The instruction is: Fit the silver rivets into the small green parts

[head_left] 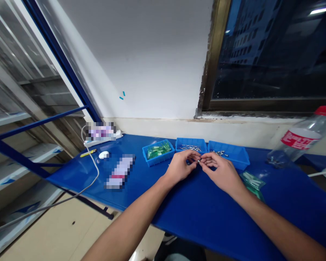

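My left hand (180, 166) and my right hand (219, 169) meet over the blue table, in front of the bins. Thumbs and fingertips are pinched together around a small shiny metal piece (199, 161), too small and covered to tell its exact kind. Just beyond the hands, a blue bin (191, 140) holds long thin metal pins or screws (190, 148). To its right, another blue bin (239, 155) has a few short metal pieces (220, 153) at its left end. The left blue bin (152, 162) contains green plastic packets (159, 150).
Beside my right forearm lies a clear bag with white pieces (252, 180). A tilted plastic bottle (301, 137) with dark bits inside stands at right. Further left are a yellow cutter (88, 153), a white round object (104, 155), a blurred-out item (120, 172) and a cable (97, 170).
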Tool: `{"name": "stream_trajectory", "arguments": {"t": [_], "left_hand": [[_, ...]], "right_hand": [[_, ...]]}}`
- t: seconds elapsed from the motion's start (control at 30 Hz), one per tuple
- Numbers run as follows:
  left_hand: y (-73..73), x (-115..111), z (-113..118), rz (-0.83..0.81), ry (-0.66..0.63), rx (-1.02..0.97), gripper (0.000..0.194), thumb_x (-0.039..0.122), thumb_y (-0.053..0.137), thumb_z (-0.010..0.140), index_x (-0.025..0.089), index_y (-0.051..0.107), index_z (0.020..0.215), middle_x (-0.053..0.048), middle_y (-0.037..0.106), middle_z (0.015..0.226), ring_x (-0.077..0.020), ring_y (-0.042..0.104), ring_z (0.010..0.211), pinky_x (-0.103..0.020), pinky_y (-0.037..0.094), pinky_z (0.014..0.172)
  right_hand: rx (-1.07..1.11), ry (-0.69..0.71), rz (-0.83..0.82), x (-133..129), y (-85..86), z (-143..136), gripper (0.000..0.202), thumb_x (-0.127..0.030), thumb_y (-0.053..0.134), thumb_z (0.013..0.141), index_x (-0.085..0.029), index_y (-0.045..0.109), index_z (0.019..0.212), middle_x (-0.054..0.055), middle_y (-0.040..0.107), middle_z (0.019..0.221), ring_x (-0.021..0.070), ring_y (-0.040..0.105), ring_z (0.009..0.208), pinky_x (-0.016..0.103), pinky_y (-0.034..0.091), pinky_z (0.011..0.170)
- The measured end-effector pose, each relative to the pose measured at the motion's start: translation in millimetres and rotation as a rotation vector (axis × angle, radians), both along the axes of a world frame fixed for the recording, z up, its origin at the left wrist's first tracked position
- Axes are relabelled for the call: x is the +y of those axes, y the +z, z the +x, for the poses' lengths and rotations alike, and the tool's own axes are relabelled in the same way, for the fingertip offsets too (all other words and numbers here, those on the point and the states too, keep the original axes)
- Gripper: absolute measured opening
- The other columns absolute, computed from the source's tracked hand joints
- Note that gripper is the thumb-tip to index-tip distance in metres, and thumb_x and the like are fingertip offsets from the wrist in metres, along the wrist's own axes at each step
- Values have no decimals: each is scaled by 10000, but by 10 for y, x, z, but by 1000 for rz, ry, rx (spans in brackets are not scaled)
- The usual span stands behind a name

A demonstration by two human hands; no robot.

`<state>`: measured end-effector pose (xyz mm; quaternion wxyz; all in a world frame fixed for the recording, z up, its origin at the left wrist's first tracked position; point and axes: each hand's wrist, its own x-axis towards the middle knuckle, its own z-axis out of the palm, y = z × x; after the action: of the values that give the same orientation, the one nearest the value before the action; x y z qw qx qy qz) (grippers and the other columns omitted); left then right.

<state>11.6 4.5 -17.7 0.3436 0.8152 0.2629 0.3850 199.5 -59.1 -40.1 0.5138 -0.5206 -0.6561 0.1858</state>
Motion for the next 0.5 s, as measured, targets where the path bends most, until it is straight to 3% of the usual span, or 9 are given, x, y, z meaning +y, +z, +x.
{"name": "stream_trajectory", "arguments": {"t": [0.2, 0.33, 0.43, 0.5], "left_hand": [[-8, -4, 17, -43, -22, -83, 309, 89, 706, 853, 140, 723, 1157, -88, 793, 1060, -173, 754, 934, -284, 597, 891], [72, -58, -10, -39, 54, 20, 214, 312, 670, 971, 137, 758, 1057, -72, 794, 968, -165, 723, 837, -236, 538, 755], [132, -94, -37, -33, 61, 185, 436, 478, 563, 1033, 130, 786, 892, -26, 741, 746, -123, 600, 625, -218, 402, 580], [148, -101, -46, -28, 25, 229, 481, 505, 533, 1044, 131, 805, 913, -11, 718, 701, -112, 556, 585, -220, 348, 550]], "right_hand": [[-5, -7, -33, 12, -7, 8, 220, -287, 656, 895, -213, 664, 1102, 61, 724, 942, 197, 708, 793, 349, 632, 746], [-93, -33, 6, 10, 31, 21, 154, -290, 617, 926, -225, 708, 1032, 59, 703, 955, 183, 672, 749, 344, 609, 715], [-78, -30, 12, -7, 58, 17, 101, -293, 626, 930, -237, 698, 973, 47, 708, 976, 186, 688, 771, 341, 615, 722], [-70, -2, 14, -21, 70, 9, 92, -276, 622, 930, -244, 690, 983, 41, 712, 996, 186, 701, 788, 340, 621, 737]]}}
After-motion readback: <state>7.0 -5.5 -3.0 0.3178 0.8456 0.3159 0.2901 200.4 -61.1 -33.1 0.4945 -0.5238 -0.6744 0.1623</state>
